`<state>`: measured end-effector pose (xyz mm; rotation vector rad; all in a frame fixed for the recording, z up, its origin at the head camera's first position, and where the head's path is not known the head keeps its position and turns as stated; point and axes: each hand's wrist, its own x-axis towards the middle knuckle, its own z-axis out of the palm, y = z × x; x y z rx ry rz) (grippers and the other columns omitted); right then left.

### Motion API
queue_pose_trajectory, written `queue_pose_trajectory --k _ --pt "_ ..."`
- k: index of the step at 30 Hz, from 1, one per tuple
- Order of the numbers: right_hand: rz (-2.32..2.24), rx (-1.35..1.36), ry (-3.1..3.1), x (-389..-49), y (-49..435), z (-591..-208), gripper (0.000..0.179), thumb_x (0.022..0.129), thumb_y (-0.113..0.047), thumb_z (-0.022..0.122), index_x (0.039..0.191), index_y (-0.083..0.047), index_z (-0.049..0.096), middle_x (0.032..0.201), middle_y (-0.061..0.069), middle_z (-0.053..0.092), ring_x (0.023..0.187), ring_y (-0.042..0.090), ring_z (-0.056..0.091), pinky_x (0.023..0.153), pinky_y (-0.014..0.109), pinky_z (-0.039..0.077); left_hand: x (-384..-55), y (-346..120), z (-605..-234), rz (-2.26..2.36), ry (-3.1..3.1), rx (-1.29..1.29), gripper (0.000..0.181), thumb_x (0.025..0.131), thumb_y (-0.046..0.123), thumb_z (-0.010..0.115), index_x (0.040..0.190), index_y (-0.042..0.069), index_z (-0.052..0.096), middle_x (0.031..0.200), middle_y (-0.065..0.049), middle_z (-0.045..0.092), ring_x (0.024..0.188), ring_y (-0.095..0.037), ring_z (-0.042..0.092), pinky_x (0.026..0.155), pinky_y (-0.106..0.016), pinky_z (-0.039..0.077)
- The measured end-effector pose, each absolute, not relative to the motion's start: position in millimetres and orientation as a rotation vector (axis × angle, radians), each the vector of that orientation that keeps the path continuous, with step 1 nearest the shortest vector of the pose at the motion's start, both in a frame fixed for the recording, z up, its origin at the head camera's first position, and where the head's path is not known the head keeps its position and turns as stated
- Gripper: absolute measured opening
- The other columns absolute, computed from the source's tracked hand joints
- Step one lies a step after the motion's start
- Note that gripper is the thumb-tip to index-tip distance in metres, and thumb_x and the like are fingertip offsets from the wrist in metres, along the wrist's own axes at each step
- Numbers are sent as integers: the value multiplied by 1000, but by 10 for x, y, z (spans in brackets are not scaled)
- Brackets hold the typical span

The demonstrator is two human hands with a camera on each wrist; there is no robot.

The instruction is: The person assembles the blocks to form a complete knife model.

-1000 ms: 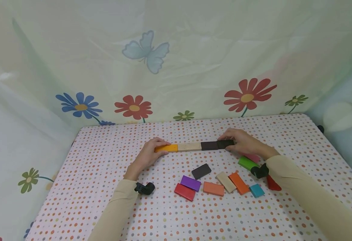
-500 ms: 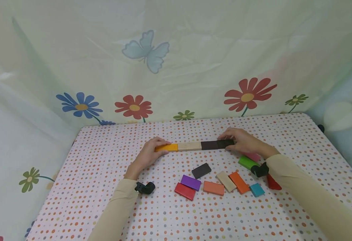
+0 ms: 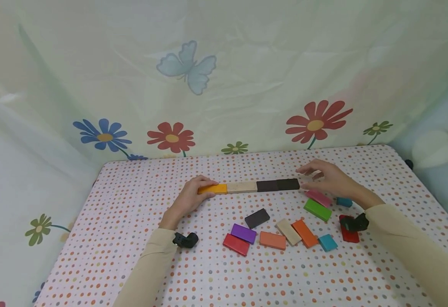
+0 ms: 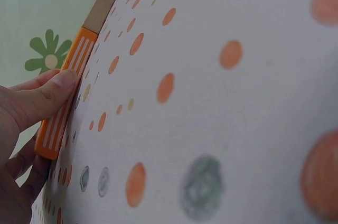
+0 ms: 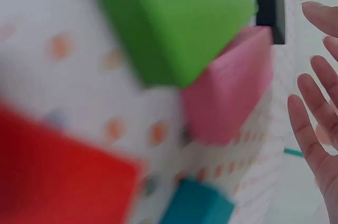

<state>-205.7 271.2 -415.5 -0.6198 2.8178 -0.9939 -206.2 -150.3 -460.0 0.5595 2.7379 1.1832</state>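
Note:
A straight row of flat rectangular blocks lies across the table. From left to right run a yellow-orange block, a pale wooden block, a dark brown block and a black block. My left hand grips the yellow-orange block at the left end; in the left wrist view its thumb lies along the striped face. Just beyond the black end, my right hand hovers with fingers spread and holds nothing. Below it sit a pink block and a green block.
Nearer me lie a dark grey block, a purple block, a red block, a salmon block, a wooden block, an orange block and a blue block. A teal block and another red block lie right.
My right hand has let go of the black block and moved to the right, uncovering the teal block. The left hand and the row have stayed in place.

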Motion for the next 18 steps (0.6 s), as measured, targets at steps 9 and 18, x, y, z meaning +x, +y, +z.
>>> queue_pose_trajectory --k 9,18 --pt "-928 -584 2830 -1818 2934 -4330 43 89 -8 84 127 5 66 116 17 66 103 33 64 87 48 60 -2066 -1494 -4624 1183 2751 553 32 96 11 76 128 12 76 125 -6 67 120 -27 60 108 -44 49" --pt "-856 -557 2835 -1724 3018 -4379 49 89 -3 81 133 4 61 115 20 65 101 38 65 87 57 59 -2070 -1497 -4640 1179 2762 543 32 96 12 76 128 13 76 125 -5 67 119 -26 60 107 -44 49"
